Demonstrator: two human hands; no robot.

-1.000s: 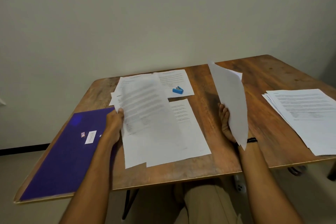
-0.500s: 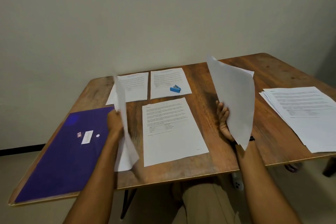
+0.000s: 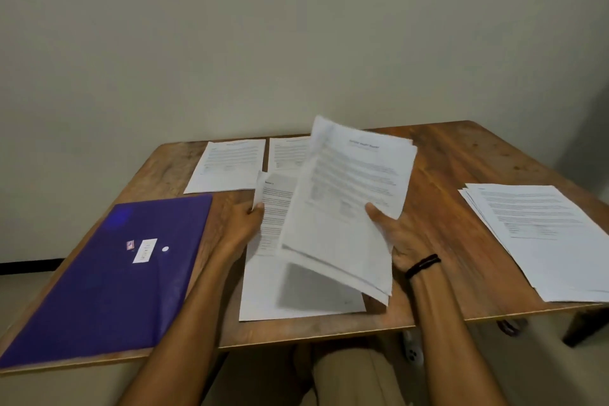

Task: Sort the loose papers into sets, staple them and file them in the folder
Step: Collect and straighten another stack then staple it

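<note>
My right hand (image 3: 400,239) grips a small stack of printed sheets (image 3: 346,204), tilted above the table's middle with the thumb on top. My left hand (image 3: 242,227) pinches the left edge of another printed sheet (image 3: 273,208), partly tucked under that stack. Beneath both, one sheet (image 3: 263,300) lies flat near the front edge. The purple folder (image 3: 108,277) lies shut at the front left. Two single sheets (image 3: 230,165) lie at the back. The blue stapler is hidden behind the raised stack.
A fanned pile of printed papers (image 3: 543,237) lies at the right side of the wooden table (image 3: 441,158). A plain wall stands right behind the table. My knees show below the front edge.
Both hands have come together over the middle sheet. The right hand's stack has swung down and left, now face up. The left hand's sheet has moved right, under that stack.
</note>
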